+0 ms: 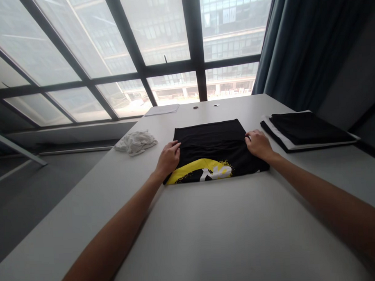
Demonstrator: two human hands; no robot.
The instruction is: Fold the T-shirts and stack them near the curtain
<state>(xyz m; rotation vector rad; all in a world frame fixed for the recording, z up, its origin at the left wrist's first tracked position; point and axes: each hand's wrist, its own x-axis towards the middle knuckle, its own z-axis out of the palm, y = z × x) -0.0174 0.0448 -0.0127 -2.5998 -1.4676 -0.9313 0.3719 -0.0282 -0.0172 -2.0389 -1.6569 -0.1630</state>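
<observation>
A black T-shirt point(210, 143) lies folded into a wide flat shape on the white table point(215, 225). A yellow and white print shows along its near edge, and slight wrinkles cross its middle. At the shirt's left edge, my left hand point(169, 158) is closed on the cloth with bent fingers. My right hand point(257, 143) grips the opposite edge, its fingers curled over the fabric. The undersides of both hands are hidden.
To the left lies a crumpled white cloth point(136, 142). A stack of folded black and white garments point(310, 130) sits at the right. Papers point(162, 110) lie at the far edge, before the windows. A dark curtain point(301, 42) hangs at right.
</observation>
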